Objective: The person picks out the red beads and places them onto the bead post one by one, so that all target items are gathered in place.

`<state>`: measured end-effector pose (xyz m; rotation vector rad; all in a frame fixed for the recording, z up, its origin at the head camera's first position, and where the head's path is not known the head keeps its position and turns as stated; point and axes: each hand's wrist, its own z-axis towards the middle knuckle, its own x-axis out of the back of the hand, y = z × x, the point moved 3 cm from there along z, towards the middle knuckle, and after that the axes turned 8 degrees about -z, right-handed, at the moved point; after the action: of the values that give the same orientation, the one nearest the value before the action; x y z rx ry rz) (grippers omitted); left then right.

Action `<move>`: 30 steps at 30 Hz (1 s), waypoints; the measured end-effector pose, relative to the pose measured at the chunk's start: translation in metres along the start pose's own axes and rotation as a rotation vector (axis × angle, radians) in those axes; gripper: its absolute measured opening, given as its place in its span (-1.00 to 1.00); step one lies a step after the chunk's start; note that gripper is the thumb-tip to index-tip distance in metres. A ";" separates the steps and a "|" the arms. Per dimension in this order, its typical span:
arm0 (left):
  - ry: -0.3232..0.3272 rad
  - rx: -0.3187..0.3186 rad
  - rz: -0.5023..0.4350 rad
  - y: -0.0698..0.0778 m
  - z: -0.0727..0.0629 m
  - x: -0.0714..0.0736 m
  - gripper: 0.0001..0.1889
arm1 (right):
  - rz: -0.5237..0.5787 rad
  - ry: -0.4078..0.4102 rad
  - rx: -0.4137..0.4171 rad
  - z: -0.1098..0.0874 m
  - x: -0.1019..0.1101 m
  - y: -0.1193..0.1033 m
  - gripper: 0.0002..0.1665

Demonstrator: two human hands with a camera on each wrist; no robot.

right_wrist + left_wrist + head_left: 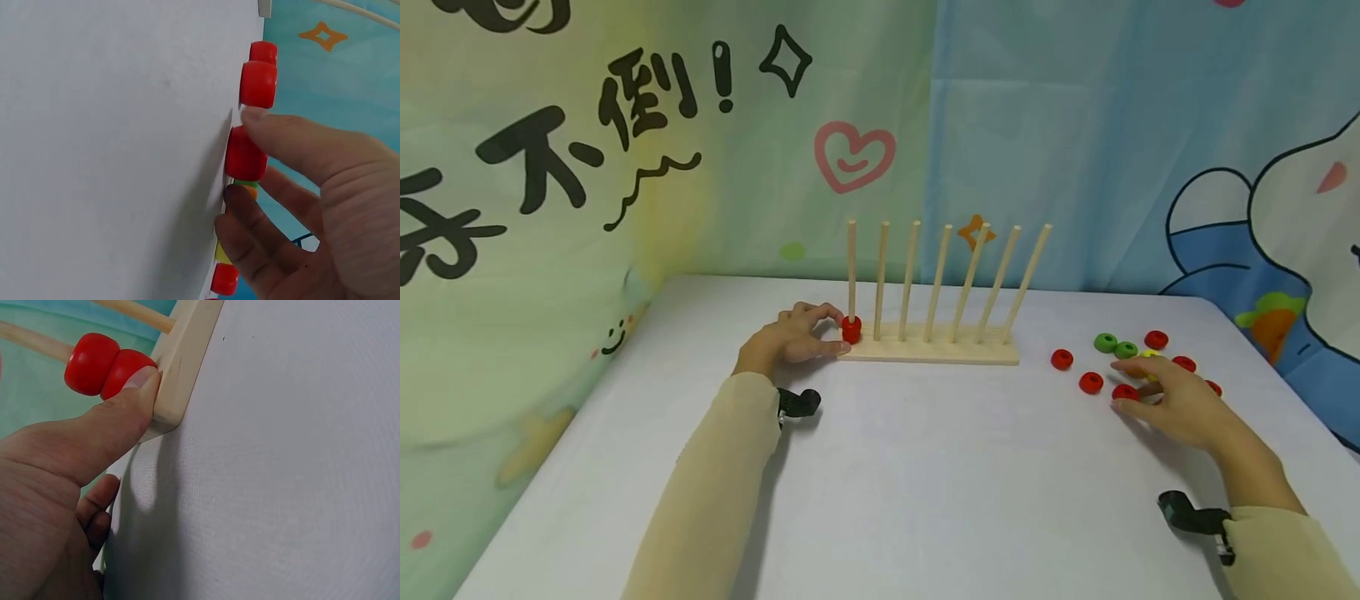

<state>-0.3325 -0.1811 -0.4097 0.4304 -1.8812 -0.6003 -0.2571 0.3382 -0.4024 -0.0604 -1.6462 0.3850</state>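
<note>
Right hand (1183, 406), right of the pale wooden seven-peg rack (928, 353): thumb and fingers parted about a round red bead (245, 156); contact unclear. Further red beads (1092, 382), green beads (1105, 342) lie right of the rack. Left hand (782, 340) at the rack's left end: thumb touches the lower of two stacked red beads (92, 362); grip cannot be told. Printed cloth backdrop (1037, 150) behind the rack.
</note>
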 end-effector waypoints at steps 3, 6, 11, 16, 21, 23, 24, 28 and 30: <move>0.002 -0.003 0.001 0.001 0.001 0.000 -0.43 | -0.024 0.017 0.025 -0.001 0.001 -0.003 -0.31; 0.005 0.007 0.000 0.001 0.001 0.000 -0.42 | -0.044 0.033 0.051 -0.001 0.001 -0.004 -0.38; 0.007 0.002 -0.006 0.002 0.001 0.000 -0.43 | -0.048 0.042 0.044 -0.001 0.001 -0.003 -0.49; 0.003 0.002 0.010 0.001 0.000 0.000 -0.42 | -0.028 0.009 0.009 0.000 -0.002 -0.003 -0.52; 0.003 0.003 0.007 -0.001 0.001 0.000 -0.41 | -0.020 0.024 -0.004 0.003 0.000 -0.005 -0.51; 0.005 0.002 0.004 -0.001 0.001 0.000 -0.41 | -0.019 0.053 -0.002 0.003 0.002 -0.006 -0.52; 0.006 0.000 0.003 -0.001 0.002 0.000 -0.41 | -0.016 0.069 0.003 0.003 0.003 -0.007 -0.53; 0.006 0.000 0.005 -0.002 0.003 0.000 -0.41 | 0.000 0.139 0.042 0.004 0.006 -0.012 -0.62; 0.007 -0.002 0.005 -0.001 0.003 0.000 -0.40 | 0.009 0.155 0.051 0.005 0.007 -0.015 -0.66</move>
<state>-0.3351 -0.1816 -0.4113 0.4262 -1.8749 -0.5964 -0.2597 0.3249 -0.3919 -0.0588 -1.4827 0.4186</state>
